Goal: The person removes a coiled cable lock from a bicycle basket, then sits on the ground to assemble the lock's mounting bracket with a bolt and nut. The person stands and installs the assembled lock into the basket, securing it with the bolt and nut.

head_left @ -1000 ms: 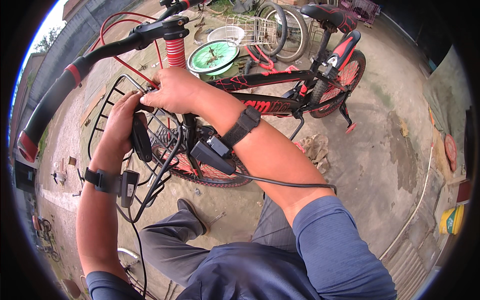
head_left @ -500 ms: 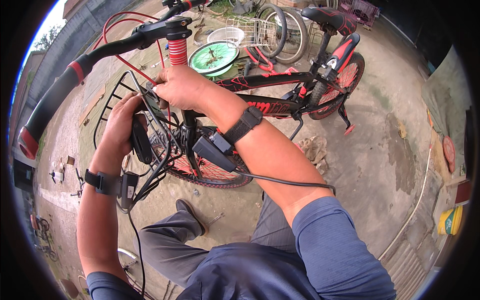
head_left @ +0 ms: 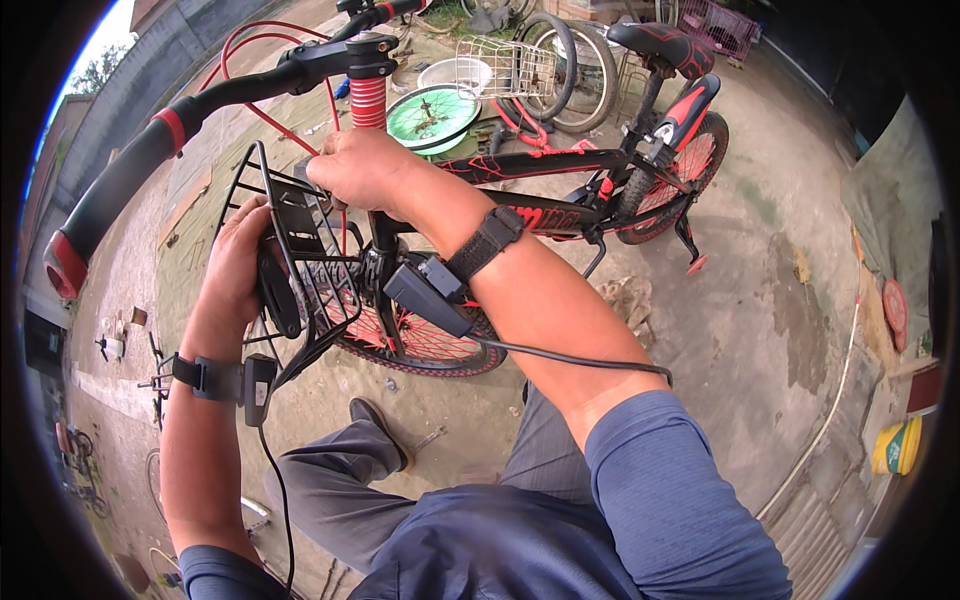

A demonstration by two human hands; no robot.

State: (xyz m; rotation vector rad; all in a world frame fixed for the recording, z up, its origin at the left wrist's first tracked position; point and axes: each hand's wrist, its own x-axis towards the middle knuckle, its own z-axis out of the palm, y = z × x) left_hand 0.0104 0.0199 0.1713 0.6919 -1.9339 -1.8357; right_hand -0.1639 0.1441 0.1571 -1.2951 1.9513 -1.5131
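A black bicycle (head_left: 545, 165) with red markings stands in front of me, its black handlebar (head_left: 110, 195) reaching to the left. My left hand (head_left: 236, 262) is closed around the side of a black wire basket (head_left: 303, 238) at the bicycle's front. Against that palm lies a dark oblong piece (head_left: 279, 290); whether it belongs to the basket I cannot tell. Beside the red-ringed steering stem (head_left: 367, 103), my right hand (head_left: 362, 172) is closed, fingertips pinched at the basket's bicycle-side edge. What those fingers hold is hidden. Red cables (head_left: 262, 112) loop just above both hands.
The front wheel (head_left: 430, 340) sits below the basket. Behind the frame lie a green-disc wheel (head_left: 432, 118), a white wire basket (head_left: 505, 68) and loose tyres (head_left: 590, 75). A yellow bucket (head_left: 897, 446) stands at far right. A small metal tool (head_left: 430, 438) lies near my foot.
The basket has turned and shifted slightly, showing more of its wire face. My left fingers have slid a little left and down along it. The handlebar has moved slightly right; my right hand stays nearly still.
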